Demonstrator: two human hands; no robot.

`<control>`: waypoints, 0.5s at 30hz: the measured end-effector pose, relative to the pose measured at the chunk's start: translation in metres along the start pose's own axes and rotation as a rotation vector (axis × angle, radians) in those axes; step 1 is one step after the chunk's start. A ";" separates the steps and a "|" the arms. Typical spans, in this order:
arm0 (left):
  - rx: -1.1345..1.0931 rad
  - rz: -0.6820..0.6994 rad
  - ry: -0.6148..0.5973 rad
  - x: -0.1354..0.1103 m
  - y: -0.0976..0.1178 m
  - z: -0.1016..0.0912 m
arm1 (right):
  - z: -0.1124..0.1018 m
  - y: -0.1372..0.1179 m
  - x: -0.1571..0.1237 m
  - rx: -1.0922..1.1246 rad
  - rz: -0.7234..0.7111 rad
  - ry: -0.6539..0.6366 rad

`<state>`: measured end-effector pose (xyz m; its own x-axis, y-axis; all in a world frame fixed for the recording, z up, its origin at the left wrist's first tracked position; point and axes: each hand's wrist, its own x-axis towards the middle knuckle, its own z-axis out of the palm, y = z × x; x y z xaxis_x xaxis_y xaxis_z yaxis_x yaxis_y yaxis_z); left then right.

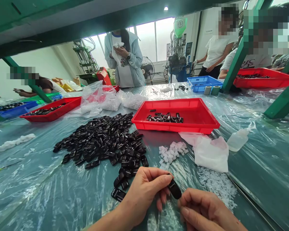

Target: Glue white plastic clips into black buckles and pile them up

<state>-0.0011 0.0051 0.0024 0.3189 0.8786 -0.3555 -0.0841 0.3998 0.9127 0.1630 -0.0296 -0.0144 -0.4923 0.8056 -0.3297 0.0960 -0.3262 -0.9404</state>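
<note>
Low in my feed, the left hand (144, 192) pinches a glossy black plastic piece (174, 189) between thumb and fingers. The right hand (204, 208) curls just beside it, fingers narrow, over the plastic-sheeted table (38, 192), near a heap of black pieces (103, 141).

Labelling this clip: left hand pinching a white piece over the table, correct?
Not quite: the head view shows the left hand pinching a black piece, not a white one, over the table.
</note>
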 end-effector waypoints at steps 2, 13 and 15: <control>0.005 0.005 -0.002 0.000 0.000 0.000 | 0.001 -0.001 0.000 -0.008 0.003 -0.004; 0.006 0.001 -0.001 -0.001 0.000 0.001 | 0.001 0.002 0.000 0.029 -0.009 0.004; 0.005 0.006 0.009 -0.001 0.001 0.000 | 0.001 0.001 -0.001 0.038 -0.006 0.011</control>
<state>-0.0010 0.0046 0.0038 0.3103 0.8834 -0.3513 -0.0816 0.3929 0.9160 0.1627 -0.0314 -0.0150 -0.4834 0.8128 -0.3250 0.0597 -0.3398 -0.9386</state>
